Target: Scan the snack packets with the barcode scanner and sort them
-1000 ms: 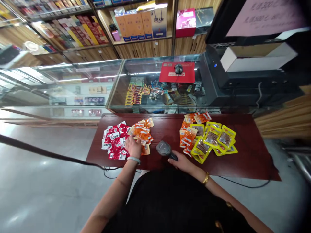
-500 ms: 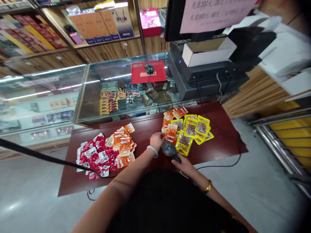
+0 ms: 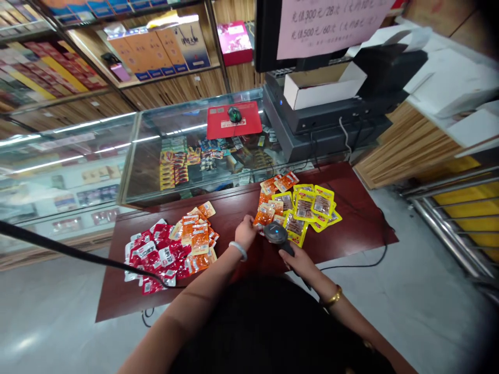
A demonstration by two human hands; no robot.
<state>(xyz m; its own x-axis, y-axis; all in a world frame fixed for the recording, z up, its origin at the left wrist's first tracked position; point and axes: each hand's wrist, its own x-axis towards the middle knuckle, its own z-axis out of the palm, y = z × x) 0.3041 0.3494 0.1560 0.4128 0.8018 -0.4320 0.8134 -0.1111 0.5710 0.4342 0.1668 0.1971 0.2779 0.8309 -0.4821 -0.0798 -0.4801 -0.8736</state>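
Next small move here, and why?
Probably slide the orange packet slightly left, clear of its neighbours, to face the scanner: the left hand is at its edge, and the right hand holds the scanner close by.

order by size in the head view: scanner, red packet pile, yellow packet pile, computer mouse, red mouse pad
1. Red packet pile, yellow packet pile: look alike
2. Red mouse pad
3. Scanner, partly covered by right hand
4. Computer mouse
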